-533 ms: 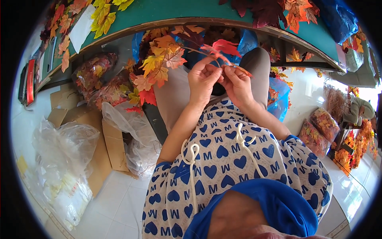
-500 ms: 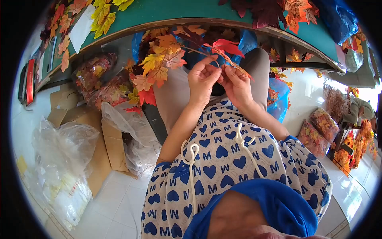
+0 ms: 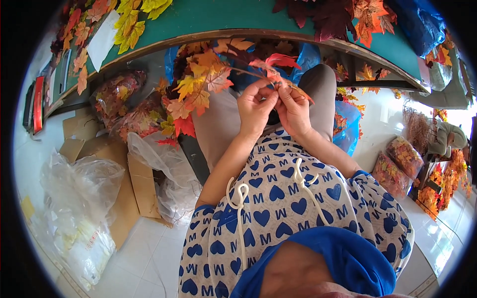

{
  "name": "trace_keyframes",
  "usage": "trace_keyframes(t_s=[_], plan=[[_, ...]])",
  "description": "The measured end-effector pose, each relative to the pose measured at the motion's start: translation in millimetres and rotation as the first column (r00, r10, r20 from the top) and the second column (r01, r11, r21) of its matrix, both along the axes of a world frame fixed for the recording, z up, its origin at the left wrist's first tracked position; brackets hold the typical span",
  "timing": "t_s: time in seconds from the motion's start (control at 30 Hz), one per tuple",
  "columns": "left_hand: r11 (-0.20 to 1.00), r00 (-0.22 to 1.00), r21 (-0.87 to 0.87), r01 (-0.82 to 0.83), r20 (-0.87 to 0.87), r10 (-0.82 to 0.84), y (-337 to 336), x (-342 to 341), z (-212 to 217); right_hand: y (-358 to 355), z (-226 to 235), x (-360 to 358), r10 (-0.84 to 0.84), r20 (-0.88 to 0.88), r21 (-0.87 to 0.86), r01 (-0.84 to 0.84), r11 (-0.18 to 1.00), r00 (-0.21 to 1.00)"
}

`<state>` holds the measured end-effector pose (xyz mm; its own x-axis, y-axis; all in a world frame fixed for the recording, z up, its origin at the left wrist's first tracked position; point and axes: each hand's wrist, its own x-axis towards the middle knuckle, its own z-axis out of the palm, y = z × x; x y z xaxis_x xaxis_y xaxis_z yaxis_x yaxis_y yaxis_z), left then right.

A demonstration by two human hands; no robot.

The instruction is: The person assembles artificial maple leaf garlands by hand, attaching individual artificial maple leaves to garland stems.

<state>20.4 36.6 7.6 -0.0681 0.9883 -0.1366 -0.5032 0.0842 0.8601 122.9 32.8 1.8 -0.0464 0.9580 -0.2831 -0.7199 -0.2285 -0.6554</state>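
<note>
Both my hands meet above my lap, fingertips almost touching. My left hand [image 3: 256, 107] pinches the brown stem [image 3: 247, 72] of an artificial leaf garland. Orange and yellow leaves [image 3: 198, 82] hang from that garland to the left of the hand. My right hand [image 3: 294, 108] pinches at the stem's end, where a red and orange artificial leaf [image 3: 282, 61] stands out above the fingers. The exact joint between leaf and stem is hidden by my fingertips.
A green-topped table [image 3: 213, 19] curves across the far side, with loose leaves on it. An open cardboard box [image 3: 126, 193] and clear plastic bags [image 3: 82, 179] lie on the floor at left. Bags of leaves [image 3: 397, 161] lie at right, near another person [image 3: 447, 139].
My hands have drawn closer together at the fingertips. The stem loop between them has flattened, and the red leaf has shifted slightly.
</note>
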Motion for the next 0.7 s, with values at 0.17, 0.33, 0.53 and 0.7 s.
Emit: trace_keyframes(t_s=[0.17, 0.33, 0.53, 0.7], plan=[[0.995, 0.975, 0.036, -0.089, -0.201, 0.095, -11.1, -6.8, -12.4, -0.8, 1.0, -4.5, -0.006, 0.001, -0.138, 0.006, 0.990, 1.000], [0.994, 0.995, -0.090, -0.056, -0.086, 0.048, -16.6, -3.3, -11.5, -9.7, -14.2, 2.3, -0.002, 0.253, -0.049, 0.015, 0.999, 0.967], [0.994, 0.994, -0.018, -0.105, 0.038, 0.105, -14.8, 0.4, -13.2, -8.8, -14.9, -0.7, -0.029, 0.364, 0.007, 0.028, 1.000, 0.931], [0.988, 0.988, -0.055, -0.142, 0.061, 0.145, -9.3, 8.9, -18.5, -5.7, -34.7, 7.8, -0.029, 0.495, 0.091, -0.019, 0.996, 0.868]])
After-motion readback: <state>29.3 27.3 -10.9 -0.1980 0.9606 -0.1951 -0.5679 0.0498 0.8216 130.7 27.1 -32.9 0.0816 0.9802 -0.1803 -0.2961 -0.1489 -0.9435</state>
